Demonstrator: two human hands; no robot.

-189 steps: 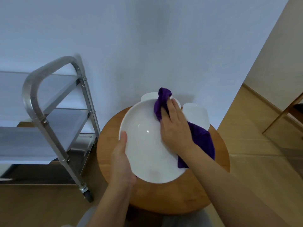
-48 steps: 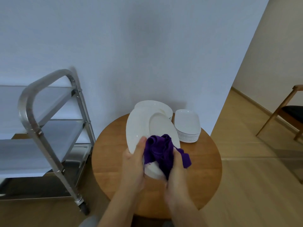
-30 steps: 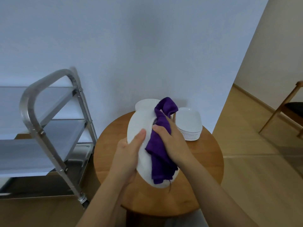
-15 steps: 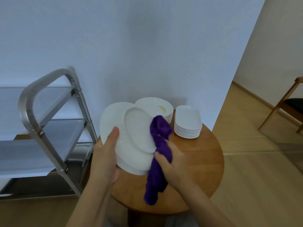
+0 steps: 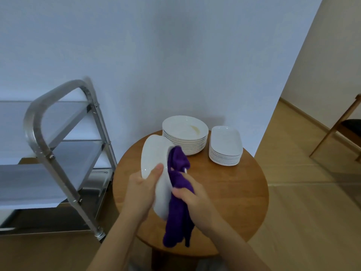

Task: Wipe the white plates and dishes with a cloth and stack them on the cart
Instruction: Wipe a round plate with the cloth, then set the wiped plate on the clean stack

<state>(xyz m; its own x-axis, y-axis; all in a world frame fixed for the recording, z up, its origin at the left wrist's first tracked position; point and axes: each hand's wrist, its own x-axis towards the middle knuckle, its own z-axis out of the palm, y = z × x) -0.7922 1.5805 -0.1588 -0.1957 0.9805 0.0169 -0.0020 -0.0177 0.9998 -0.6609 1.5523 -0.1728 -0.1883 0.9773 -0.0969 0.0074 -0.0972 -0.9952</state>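
A round wooden table [image 5: 230, 192] stands against a pale wall, with a steel cart [image 5: 58, 153] to its left.

Above the table's near-left part, the left hand [image 5: 142, 190] grips a white plate [image 5: 156, 173] held nearly on edge, thumb on its face. The right hand [image 5: 192, 198] is closed on a purple cloth [image 5: 178, 192], pressing it to the plate's other side; the cloth's tail hangs below. Behind sit a stack of round plates [image 5: 185, 137] and, just beside it, a stack of oblong dishes [image 5: 225, 145].
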